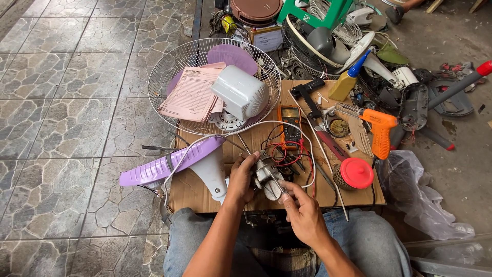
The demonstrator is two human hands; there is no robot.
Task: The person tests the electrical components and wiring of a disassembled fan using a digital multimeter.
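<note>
Glossy orange plastic soldering gun (380, 129) at two o'clock; matt brown cardboard sheet (353, 194); shiny wire fan guard (169, 66); thin pink paper (192, 95) at eleven.

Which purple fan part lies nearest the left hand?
The purple base beside the left hand; the purple blade lies farther off inside the wire guard.

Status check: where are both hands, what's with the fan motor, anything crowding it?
Left hand grips the fan motor over the cardboard. Right hand pinches its shaft end. Meter leads and white cable tangled close by.
</note>
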